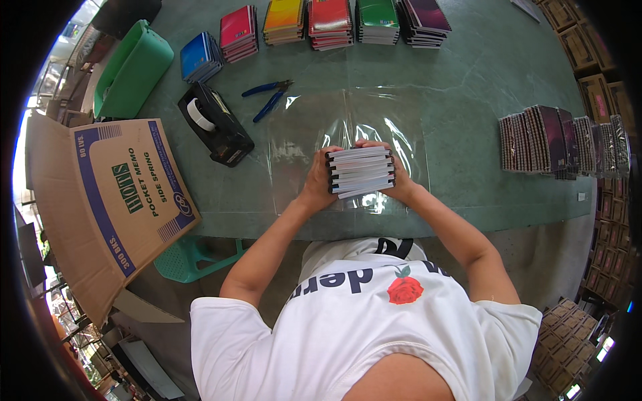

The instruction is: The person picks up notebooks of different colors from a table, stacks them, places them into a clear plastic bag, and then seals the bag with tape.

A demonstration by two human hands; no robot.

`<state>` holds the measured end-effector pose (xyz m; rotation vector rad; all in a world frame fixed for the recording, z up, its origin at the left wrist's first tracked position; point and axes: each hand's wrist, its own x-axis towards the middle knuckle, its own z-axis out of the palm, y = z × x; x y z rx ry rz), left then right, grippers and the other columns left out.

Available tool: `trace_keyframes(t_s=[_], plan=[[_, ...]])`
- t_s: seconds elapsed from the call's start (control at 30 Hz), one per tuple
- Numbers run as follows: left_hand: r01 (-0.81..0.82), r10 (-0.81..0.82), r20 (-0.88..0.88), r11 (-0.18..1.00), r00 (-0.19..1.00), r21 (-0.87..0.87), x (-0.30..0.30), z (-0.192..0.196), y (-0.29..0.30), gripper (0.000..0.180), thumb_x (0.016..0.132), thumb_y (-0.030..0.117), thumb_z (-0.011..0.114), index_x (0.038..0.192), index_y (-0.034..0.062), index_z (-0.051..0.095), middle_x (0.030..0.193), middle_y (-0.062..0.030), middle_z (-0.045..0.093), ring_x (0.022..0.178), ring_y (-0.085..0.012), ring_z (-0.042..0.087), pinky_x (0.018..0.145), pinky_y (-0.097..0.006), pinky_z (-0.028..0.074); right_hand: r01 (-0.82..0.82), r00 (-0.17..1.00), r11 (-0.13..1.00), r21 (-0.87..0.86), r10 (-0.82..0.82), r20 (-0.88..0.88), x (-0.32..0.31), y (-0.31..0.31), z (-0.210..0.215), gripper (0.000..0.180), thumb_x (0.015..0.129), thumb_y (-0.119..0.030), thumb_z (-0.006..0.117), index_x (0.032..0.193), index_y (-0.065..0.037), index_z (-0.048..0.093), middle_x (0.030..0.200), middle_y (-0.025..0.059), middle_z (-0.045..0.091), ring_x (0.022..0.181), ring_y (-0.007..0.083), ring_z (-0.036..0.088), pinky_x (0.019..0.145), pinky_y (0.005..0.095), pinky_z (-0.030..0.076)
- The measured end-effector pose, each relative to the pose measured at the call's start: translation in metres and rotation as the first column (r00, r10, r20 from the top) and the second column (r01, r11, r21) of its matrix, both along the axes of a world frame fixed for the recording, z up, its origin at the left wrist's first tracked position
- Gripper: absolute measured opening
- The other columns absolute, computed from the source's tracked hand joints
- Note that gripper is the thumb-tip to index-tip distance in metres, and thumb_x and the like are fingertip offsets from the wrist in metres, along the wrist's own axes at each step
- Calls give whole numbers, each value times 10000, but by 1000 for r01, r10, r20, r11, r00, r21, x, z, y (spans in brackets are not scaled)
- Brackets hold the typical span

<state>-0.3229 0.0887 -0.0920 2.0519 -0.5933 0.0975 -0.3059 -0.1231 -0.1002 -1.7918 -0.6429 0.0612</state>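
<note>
Between my two hands is a stack of spiral notebooks, its white page edges facing up and dark binding showing at both sides. My left hand wraps the stack's left side. On the right side my right hand grips it, with fingers curled over the far edge. Beneath the stack a clear plastic sheet or bag lies flat on the green table. Beyond it rest blue-handled cutting pliers, next to a black tape dispenser with a white roll.
Stacks of blue notebooks, pink notebooks, yellow notebooks, red notebooks, green notebooks and purple notebooks line the far side. Wrapped notebook packs stand right. A cardboard box, green basket and stool are left.
</note>
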Motion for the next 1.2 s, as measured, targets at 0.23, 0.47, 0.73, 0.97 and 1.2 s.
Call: trace_keyframes(t_s=[0.23, 0.47, 0.73, 0.97, 1.2], plan=[[-99, -98, -784, 975, 613, -200, 22, 92, -6, 942, 577, 262, 870, 1312, 24, 330, 1166, -127, 541, 1057, -246, 556, 869, -379, 474, 100, 801, 978, -184, -189, -568, 21, 2, 80, 830, 637, -580, 748, 1187, -2, 521, 1039, 149, 630, 963, 234, 624, 830, 332, 496], [-146, -107, -931, 975, 348, -167, 49, 71, -2, 907, 598, 280, 862, 1286, -15, 349, 1118, -138, 552, 999, -230, 583, 799, -346, 503, -198, 753, 743, -640, -303, -584, 66, 6, 78, 864, 609, -802, 569, 966, -21, 659, 853, 167, 659, 786, 252, 669, 687, 340, 531], [-52, 25, -908, 999, 418, 4, 54, 72, -3, 834, 591, 371, 857, 1211, -21, 461, 1090, -138, 584, 945, -209, 611, 752, -317, 532, -87, 884, 701, -708, -274, -380, 58, 1, 59, 936, 615, -864, 453, 920, -6, 673, 838, 175, 672, 846, 322, 658, 746, 405, 506], [-454, 460, 48, 845, 887, 283, 4, 94, -27, 553, 706, 304, 783, 1121, 23, 549, 876, -87, 597, 822, -218, 616, 671, -331, 500, -90, 887, 668, -738, -283, -364, 56, 3, 68, 926, 634, -868, 421, 841, -3, 679, 790, 163, 667, 807, 315, 659, 719, 396, 506], [-214, 173, 165, 935, 971, 283, -39, 11, -151, 214, 730, 228, 704, 760, 64, 571, 709, -70, 570, 686, -264, 563, 597, -361, 454, -37, 771, 859, -510, -300, -562, 72, -61, 84, 859, 719, -838, 362, 761, -18, 612, 663, 66, 579, 587, 152, 587, 505, 290, 471]])
